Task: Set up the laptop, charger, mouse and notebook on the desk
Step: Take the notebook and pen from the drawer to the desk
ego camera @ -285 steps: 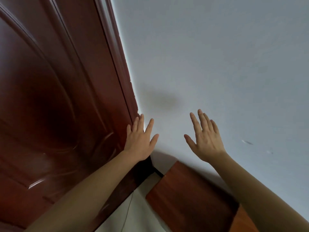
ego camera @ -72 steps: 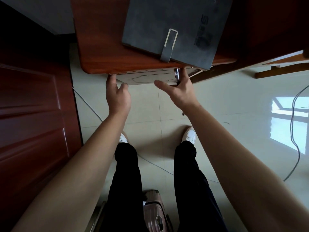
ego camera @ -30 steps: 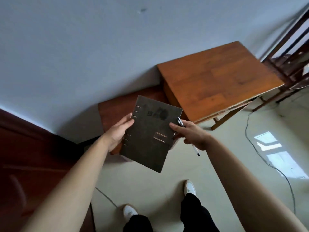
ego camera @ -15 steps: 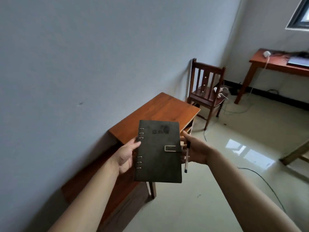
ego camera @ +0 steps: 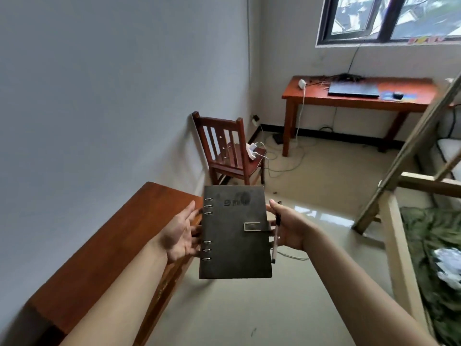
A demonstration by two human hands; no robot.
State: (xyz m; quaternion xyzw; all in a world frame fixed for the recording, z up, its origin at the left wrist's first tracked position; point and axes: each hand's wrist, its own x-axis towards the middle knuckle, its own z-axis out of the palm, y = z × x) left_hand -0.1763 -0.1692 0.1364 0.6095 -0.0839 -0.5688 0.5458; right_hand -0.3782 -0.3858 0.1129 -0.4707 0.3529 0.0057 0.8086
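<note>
I hold a dark grey ring-bound notebook [ego camera: 235,233] flat in front of me, between both hands. My left hand [ego camera: 180,234] grips its ringed spine edge. My right hand [ego camera: 289,228] grips the clasp side and also pinches a pen [ego camera: 275,242] against it. Across the room an orange-red desk [ego camera: 311,97] stands under the window. On it lie a closed dark laptop [ego camera: 353,89], a white charger [ego camera: 301,83] with a hanging cable, and a dark mouse [ego camera: 398,95] on a blue pad.
A low wooden table [ego camera: 119,236] runs along the wall at my left. A wooden chair [ego camera: 230,152] with a white power strip on its seat stands ahead. Cables trail over the tiled floor. A wooden bunk-bed frame [ego camera: 399,221] with green bedding fills the right side.
My view has swung up and right from the low table to the far desk. Both hands have kept the notebook, now held closer and squarer in front of me.
</note>
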